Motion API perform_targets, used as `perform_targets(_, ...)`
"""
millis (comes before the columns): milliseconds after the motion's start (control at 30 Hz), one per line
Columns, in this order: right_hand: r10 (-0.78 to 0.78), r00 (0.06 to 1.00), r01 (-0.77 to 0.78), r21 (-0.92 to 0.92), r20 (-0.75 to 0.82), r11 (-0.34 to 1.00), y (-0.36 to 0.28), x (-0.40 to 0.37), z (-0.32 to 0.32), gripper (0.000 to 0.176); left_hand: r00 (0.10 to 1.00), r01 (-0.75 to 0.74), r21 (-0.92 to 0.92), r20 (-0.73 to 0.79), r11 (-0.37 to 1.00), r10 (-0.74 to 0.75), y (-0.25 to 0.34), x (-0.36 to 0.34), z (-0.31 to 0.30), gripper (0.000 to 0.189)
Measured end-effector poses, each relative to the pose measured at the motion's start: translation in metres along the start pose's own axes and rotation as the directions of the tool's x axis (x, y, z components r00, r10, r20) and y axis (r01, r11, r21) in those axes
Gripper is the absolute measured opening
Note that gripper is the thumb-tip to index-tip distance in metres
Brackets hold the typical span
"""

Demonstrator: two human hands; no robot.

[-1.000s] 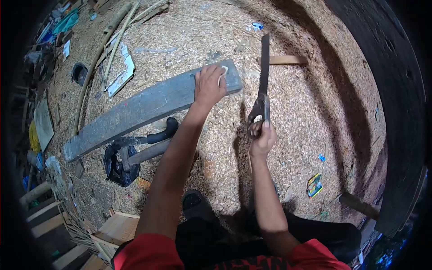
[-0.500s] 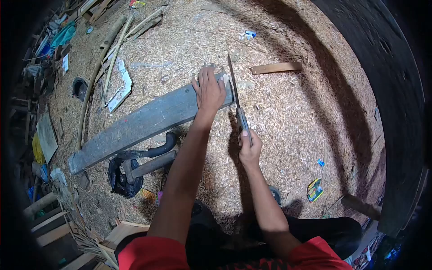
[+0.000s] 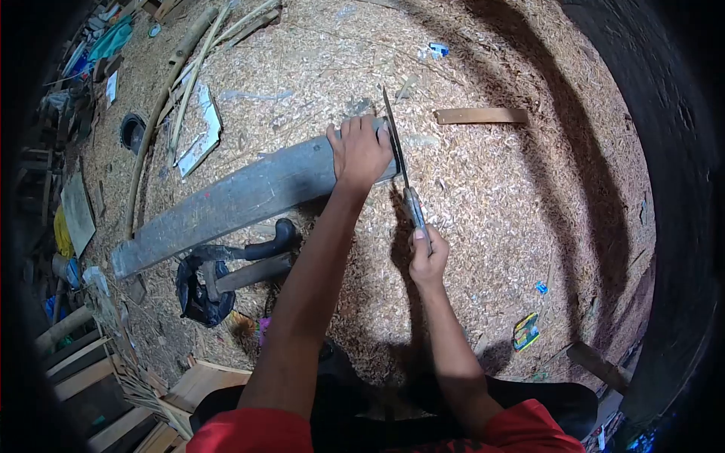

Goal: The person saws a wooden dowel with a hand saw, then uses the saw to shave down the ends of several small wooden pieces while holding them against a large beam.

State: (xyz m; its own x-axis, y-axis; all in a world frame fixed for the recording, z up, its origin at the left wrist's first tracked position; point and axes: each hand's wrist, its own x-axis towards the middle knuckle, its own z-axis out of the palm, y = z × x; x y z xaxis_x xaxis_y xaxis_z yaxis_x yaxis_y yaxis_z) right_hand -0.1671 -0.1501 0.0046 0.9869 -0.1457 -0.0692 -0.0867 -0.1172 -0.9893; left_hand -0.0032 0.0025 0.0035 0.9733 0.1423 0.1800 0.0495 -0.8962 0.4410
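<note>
A long grey wooden plank [image 3: 226, 211] lies slantwise over the ground, its right end raised nearest my hands. My left hand [image 3: 362, 155] presses on it near that end, with fingertips over the far edge and thumb beside the saw. In my right hand [image 3: 430, 257], the fingers are wrapped round the handle of a handsaw [image 3: 400, 155]. Its narrow dark blade points away from me, along the plank's right end and touching or very close to it. Whether the teeth are in the wood is not clear.
Wood shavings cover the ground. Left of my left arm lie a hammer [image 3: 249, 278], a dark curved handle [image 3: 273, 240] and a black bag-like container [image 3: 204, 306]. A brown wood strip [image 3: 483, 115] lies to the right; a yellow packet [image 3: 526, 332] is nearer me. A dark beam [image 3: 672, 189] borders the right.
My left hand has slid slightly rightward along the plank, closer to the blade. The handsaw has shifted slightly with my right hand, and the whole view has moved a little.
</note>
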Motion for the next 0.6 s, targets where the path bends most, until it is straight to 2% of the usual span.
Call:
perform_targets(167,-0.001,1.0,0.001,-0.011,-0.019,1.0,-0.008,0.016,0.008,0.031,0.997,-0.036,-0.03,-0.066,0.999,0.034,-0.002,0.0,0.003,0.036)
perform_targets(333,-0.069,0.997,0.067,-0.065,-0.026,0.996,-0.001,0.0,-0.002,0.037,0.999,-0.024,-0.028,-0.028,0.999,0.023,-0.003,0.001,0.002,0.037)
perform_targets(400,-0.068,0.997,0.067,-0.031,-0.041,0.997,0.006,-0.004,-0.002,0.037,0.999,-0.03,-0.038,-0.025,0.999,0.029,-0.003,0.001,0.004,0.039)
perform_targets(433,-0.018,0.999,0.018,-0.006,-0.05,1.0,0.001,0.008,0.002,0.033,0.999,-0.041,-0.038,-0.037,0.998,0.04,-0.005,0.005,0.005,0.039)
perform_targets(533,-0.026,1.0,0.025,-0.068,-0.006,0.997,-0.007,0.03,0.011,0.032,1.0,-0.027,-0.046,-0.011,0.999,0.026,-0.003,-0.001,0.004,0.04)
perform_targets(567,-0.032,0.999,0.033,-0.101,0.011,0.994,-0.009,0.019,0.008,0.033,1.0,-0.019,-0.049,-0.004,0.999,0.019,-0.001,0.0,-0.001,0.04)
perform_targets(600,-0.031,0.999,0.03,-0.057,-0.01,0.998,-0.007,0.005,0.004,0.033,1.0,-0.015,-0.045,0.006,0.999,0.015,-0.001,0.001,-0.002,0.04)
